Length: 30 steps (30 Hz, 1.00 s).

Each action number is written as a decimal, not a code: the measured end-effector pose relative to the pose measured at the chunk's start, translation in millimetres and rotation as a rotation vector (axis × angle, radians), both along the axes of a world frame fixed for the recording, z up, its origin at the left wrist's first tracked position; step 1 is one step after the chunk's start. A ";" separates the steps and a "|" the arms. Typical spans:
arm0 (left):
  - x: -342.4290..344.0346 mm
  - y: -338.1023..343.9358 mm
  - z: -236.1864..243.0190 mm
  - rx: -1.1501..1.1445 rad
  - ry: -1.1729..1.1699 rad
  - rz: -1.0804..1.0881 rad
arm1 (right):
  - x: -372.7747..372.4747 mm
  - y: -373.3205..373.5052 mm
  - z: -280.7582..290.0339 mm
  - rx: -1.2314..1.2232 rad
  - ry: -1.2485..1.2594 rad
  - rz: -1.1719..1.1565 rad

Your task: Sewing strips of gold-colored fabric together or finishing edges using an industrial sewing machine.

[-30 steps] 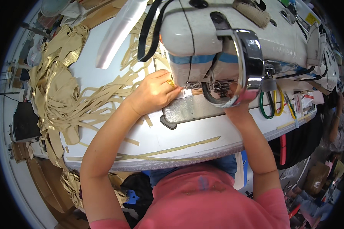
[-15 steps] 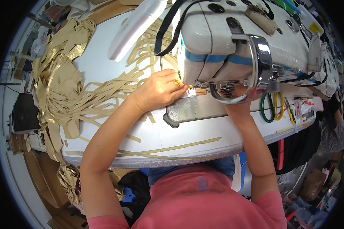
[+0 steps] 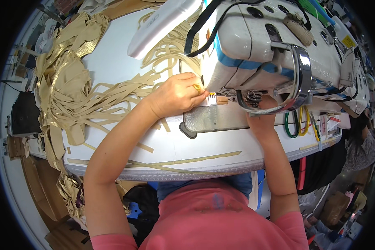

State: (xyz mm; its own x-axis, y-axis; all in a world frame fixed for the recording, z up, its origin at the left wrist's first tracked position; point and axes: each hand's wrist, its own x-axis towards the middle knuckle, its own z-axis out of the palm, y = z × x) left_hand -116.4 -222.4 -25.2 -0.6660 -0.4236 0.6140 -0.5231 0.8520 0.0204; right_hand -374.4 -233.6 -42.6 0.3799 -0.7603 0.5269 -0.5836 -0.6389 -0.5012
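Note:
A white and blue sewing machine [image 3: 237, 39] stands at the upper right of the table. My left hand [image 3: 177, 95], with a gold ring on it, is closed in a pinch at the left end of the machine's needle area. What its fingertips hold is too small to make out. My right hand [image 3: 263, 105] reaches in under the machine head, behind a curved chrome guard [image 3: 303, 77], and its fingers are hidden. Below both hands lies the machine's metal bed plate [image 3: 233, 121]. Long beige fabric strips [image 3: 112, 98] spread beside my left forearm.
A heap of beige and gold fabric pieces [image 3: 66, 75] covers the table's left side. Two narrow strips [image 3: 196, 158] lie near the ruler-marked front edge [image 3: 175, 175]. Green-handled scissors [image 3: 291, 125] and a yellow-handled tool [image 3: 303, 121] are at the right. A white long plastic piece [image 3: 162, 29] juts from above.
The whole view has shifted a little, so the machine sits farther right in the picture. My left hand keeps its pinch by the needle area, and my right stays under the machine head.

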 end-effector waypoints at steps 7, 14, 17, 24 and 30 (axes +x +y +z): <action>6.1 -12.0 -1.6 0.008 0.010 -0.061 | -2.9 -1.4 -7.2 -0.037 0.017 -0.014; 12.7 -10.7 7.0 0.026 -0.048 -0.064 | -3.7 -0.9 -7.3 0.150 -0.085 0.015; 13.7 -11.9 4.3 0.016 -0.044 -0.067 | -6.8 -2.0 -13.3 0.186 -0.088 -0.005; 14.4 -17.5 -0.9 -0.023 -0.051 -0.071 | 3.6 1.1 5.2 0.244 -0.162 0.059; 14.3 -17.5 -0.2 -0.010 -0.081 -0.073 | 2.0 -1.9 1.9 0.238 -0.131 0.060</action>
State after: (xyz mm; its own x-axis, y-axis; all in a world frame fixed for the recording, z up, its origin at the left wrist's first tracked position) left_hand -102.0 -239.9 -25.4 -0.7427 -0.3662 0.5607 -0.4589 0.8880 -0.0279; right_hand -372.4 -235.5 -40.8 0.3687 -0.8466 0.3839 -0.4686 -0.5260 -0.7098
